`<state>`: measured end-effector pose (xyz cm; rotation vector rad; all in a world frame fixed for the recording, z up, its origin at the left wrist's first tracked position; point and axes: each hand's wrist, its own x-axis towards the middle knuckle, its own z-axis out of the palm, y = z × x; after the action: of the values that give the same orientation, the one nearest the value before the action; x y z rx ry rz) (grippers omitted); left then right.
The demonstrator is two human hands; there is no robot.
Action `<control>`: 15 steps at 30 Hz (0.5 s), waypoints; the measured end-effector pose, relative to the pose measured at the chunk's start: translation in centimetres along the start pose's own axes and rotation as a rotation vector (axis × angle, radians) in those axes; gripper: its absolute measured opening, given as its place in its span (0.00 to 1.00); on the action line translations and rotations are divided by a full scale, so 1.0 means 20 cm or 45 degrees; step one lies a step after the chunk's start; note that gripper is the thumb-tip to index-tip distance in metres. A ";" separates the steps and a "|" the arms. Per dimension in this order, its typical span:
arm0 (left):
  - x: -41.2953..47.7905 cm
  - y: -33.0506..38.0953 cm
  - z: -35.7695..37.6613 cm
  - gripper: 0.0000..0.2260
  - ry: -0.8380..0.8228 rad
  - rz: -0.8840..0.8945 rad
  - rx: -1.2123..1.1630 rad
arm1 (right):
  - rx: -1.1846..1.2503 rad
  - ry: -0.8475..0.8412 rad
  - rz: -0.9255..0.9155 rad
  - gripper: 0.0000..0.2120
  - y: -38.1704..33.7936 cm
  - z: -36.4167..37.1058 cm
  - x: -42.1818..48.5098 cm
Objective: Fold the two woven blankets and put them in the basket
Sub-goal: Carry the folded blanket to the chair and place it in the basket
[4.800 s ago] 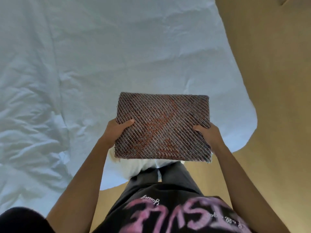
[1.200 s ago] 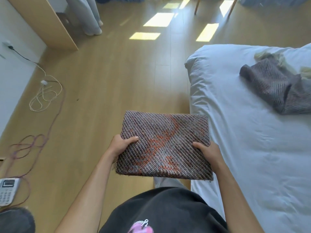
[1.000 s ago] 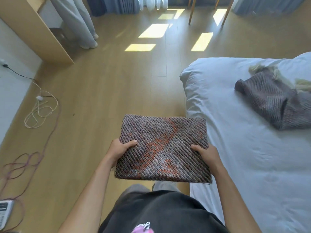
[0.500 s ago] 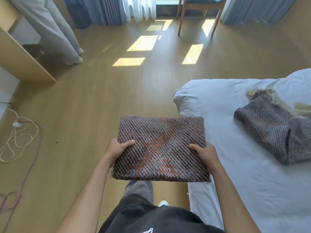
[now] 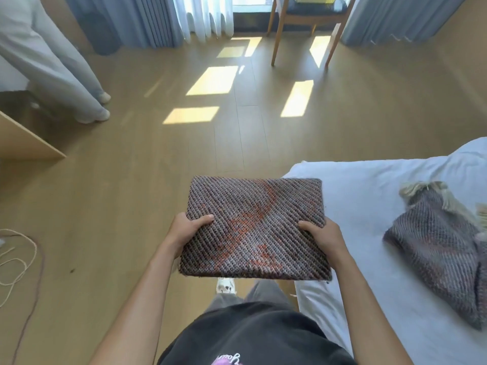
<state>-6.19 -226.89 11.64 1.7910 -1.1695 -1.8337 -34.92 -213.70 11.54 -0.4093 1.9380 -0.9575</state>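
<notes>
A folded woven blanket (image 5: 254, 227), grey-brown with orange patches, is held flat in front of my body, over the floor by the bed's corner. My left hand (image 5: 187, 231) grips its left edge, thumb on top. My right hand (image 5: 322, 237) grips its right edge the same way. A second woven blanket (image 5: 437, 248), crumpled and with pale fringe, lies on the white bed (image 5: 369, 196) at the right. On the wooden chair (image 5: 303, 19) at the far wall sits a yellow-rimmed object, cut off by the frame's top edge.
Wooden floor with sunlit patches stretches ahead to the chair and blue curtains (image 5: 126, 19). Another person's pale trouser legs (image 5: 66, 83) stand at the far left, beside a wooden panel (image 5: 23, 143). Loose cables (image 5: 18, 259) lie on the floor at the left.
I have turned from the bed toward the room and moved forward with the folded blanket. The chair and curtains have come into view. My grip on the blanket is unchanged.
</notes>
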 end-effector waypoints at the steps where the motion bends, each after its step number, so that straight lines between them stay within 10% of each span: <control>1: 0.06 0.05 0.01 0.15 -0.006 0.001 0.002 | 0.011 0.007 0.011 0.18 -0.04 0.00 0.06; 15: 0.99 0.96 0.41 0.18 -0.019 -0.003 0.075 | 0.043 -0.007 0.031 0.13 -0.70 -0.14 1.18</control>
<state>-22.93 -250.37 11.27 1.8138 -1.2395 -1.8350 -51.16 -235.99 9.23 -0.3678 1.9149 -0.9710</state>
